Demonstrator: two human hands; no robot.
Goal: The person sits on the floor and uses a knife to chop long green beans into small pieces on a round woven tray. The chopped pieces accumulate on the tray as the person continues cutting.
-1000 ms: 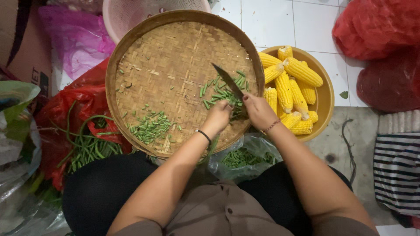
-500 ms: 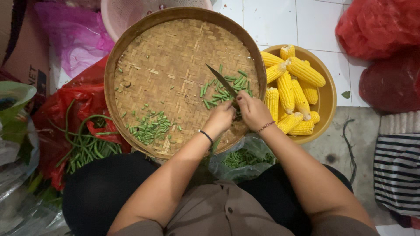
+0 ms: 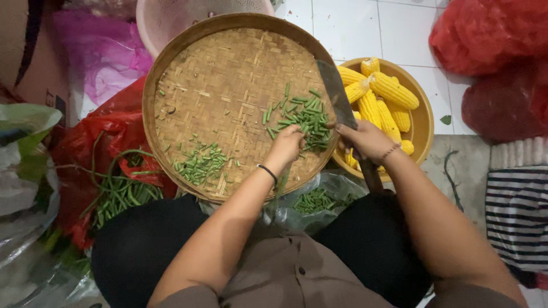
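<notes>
A round woven bamboo tray (image 3: 228, 74) rests on my lap. Cut green bean pieces (image 3: 299, 117) lie in a pile at its right side, with a smaller pile (image 3: 200, 162) near the front. My left hand (image 3: 287, 144) rests on the right pile, fingers gathered on some beans. My right hand (image 3: 365, 140) grips the handle of a large knife (image 3: 337, 97), its blade pointing away along the tray's right rim.
A yellow bowl (image 3: 425, 117) of corn cobs (image 3: 382, 94) sits to the right. Whole long beans (image 3: 120, 188) lie on a red plastic bag at left. A clear bag with cut beans (image 3: 314, 201) sits between my knees. A pink basket (image 3: 177, 17) stands behind; red bags (image 3: 491, 34) at right.
The knife has swung from lying across the beans to the tray's right edge. My left hand has moved onto the bean pile, which looks larger and more spread.
</notes>
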